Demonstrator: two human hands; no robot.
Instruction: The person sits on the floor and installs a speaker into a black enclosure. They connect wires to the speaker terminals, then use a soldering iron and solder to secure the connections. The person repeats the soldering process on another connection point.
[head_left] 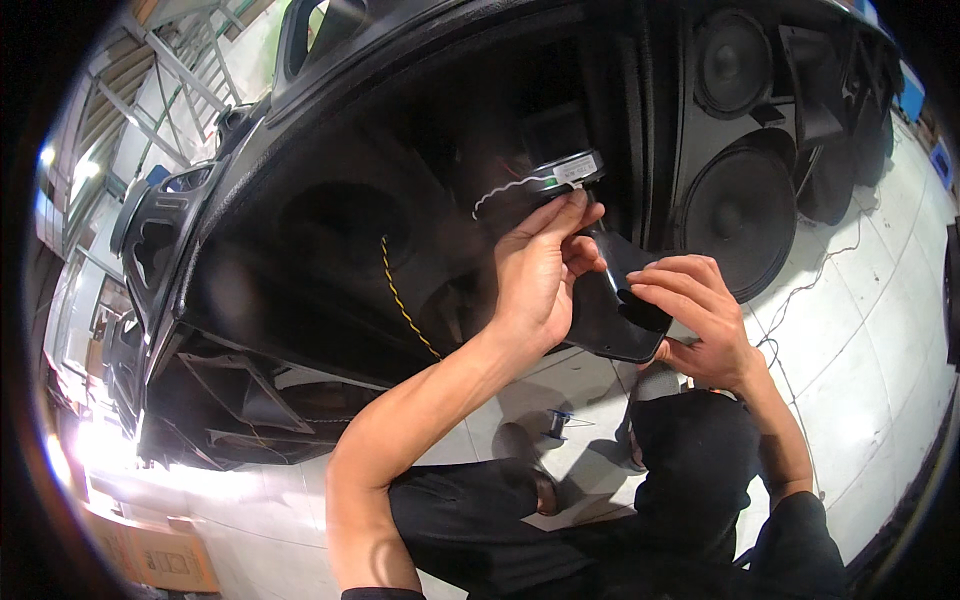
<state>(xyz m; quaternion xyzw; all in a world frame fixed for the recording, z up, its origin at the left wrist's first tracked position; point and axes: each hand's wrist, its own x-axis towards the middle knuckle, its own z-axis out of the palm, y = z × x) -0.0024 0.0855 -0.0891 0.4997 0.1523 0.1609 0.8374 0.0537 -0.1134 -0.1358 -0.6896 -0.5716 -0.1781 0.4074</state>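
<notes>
A round speaker driver (572,172) with a pale label is joined to a black horn (625,275), which flares toward me. A white twisted wire (505,188) runs to the driver's side. My left hand (540,270) is closed, thumb and fingertips pinched at the driver's near edge by the wire's end; what lies between them is too small to make out. My right hand (695,315) grips the horn's wide end, fingers over its edge and thumb beneath. Behind them is the dark inside of a large black speaker cabinet (330,120).
A yellow-and-black twisted wire (395,290) hangs from the cabinet. More speaker cabinets (740,200) stand at right, and others at left. On the tiled floor (840,330) lie a loose cable (785,310) and a small wire spool (558,424). A cardboard box (165,558) sits lower left.
</notes>
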